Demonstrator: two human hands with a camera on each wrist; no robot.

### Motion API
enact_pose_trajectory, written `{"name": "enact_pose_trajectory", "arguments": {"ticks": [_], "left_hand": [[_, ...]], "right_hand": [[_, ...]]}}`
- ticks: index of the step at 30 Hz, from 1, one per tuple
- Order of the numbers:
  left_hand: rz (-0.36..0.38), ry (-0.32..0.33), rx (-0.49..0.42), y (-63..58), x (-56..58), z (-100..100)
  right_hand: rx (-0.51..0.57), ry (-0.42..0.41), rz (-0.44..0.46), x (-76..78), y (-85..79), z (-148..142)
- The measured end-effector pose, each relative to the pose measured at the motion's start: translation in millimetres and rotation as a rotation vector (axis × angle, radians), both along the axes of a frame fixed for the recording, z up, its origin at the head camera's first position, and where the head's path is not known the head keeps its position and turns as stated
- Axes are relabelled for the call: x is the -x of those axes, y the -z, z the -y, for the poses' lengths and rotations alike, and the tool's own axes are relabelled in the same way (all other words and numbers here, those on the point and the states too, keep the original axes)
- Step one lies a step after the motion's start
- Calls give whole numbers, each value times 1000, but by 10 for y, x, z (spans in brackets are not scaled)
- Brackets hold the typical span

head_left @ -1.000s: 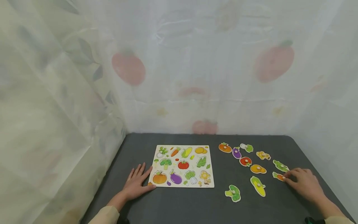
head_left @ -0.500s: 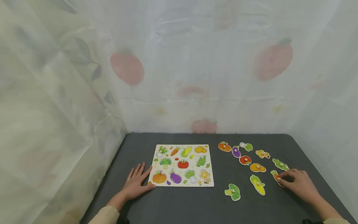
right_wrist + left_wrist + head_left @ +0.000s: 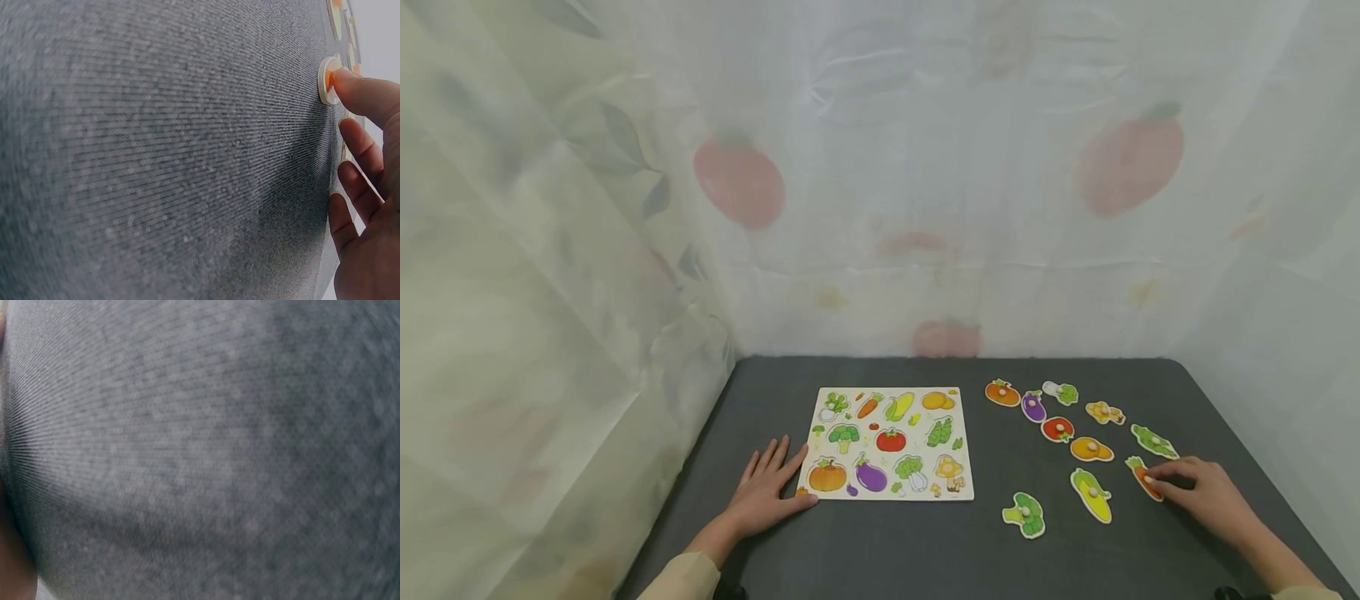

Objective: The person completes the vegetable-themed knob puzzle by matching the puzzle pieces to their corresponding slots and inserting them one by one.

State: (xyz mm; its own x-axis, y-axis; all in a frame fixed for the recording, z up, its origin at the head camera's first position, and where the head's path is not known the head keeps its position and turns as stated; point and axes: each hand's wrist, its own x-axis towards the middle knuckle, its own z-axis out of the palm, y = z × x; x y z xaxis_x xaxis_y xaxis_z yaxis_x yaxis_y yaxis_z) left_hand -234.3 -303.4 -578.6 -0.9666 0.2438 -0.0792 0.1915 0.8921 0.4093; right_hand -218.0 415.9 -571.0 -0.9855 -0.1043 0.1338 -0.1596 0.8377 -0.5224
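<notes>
My left hand lies with fingers spread at the left edge of a white vegetable puzzle board, thumb and index finger touching its lower left corner. At the right, my right hand pinches the small knob of a carrot puzzle piece, which lies on the dark table with its leafy end pointing away and left. In the right wrist view the thumb meets the edge-on carrot piece, and the other fingers are loosely bent. Near this hand are a pea pod piece and a corn piece.
Between board and right hand lie a broccoli piece, a potato piece, a tomato piece, an eggplant piece, a pumpkin piece, a cabbage piece and a mushroom piece. Pale curtains surround the dark table.
The carrot piece has turned from nearly sideways to a steeper slant and shifted slightly left, with my right hand following. My left hand and the board have stayed put.
</notes>
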Motion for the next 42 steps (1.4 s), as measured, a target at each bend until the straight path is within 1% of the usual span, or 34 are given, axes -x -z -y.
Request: {"name": "enact_pose_trajectory", "arguments": {"ticks": [3, 6, 9, 18, 24, 28, 31, 34, 39, 42], "left_hand": [[3, 1, 6, -14, 5, -8], [9, 5, 7, -52, -2, -17], [7, 10, 8, -69, -1, -14], [-3, 6, 10, -89, -4, 10], [-9, 2, 2, -110, -6, 15], [-4, 4, -4, -113, 1, 17], [-15, 5, -12, -92, 7, 19], [-36, 13, -33, -57, 12, 18], [-46, 26, -61, 2, 9, 13], [-40, 15, -53, 25, -6, 20]], "right_hand": [[-17, -6, 2, -6, -23, 9], [-38, -6, -8, -4, -41, 21], [-54, 1, 6, 9, -63, 38], [-15, -11, -21, 39, -61, 62], [-58, 3, 0, 83, -59, 89], [-75, 15, -34, 119, -111, 183], [-64, 14, -101, 180, -193, 350], [-23, -14, -164, 268, -292, 598], [73, -83, -226, 466, -419, 1120], [136, -115, -262, 622, -425, 1461]]}}
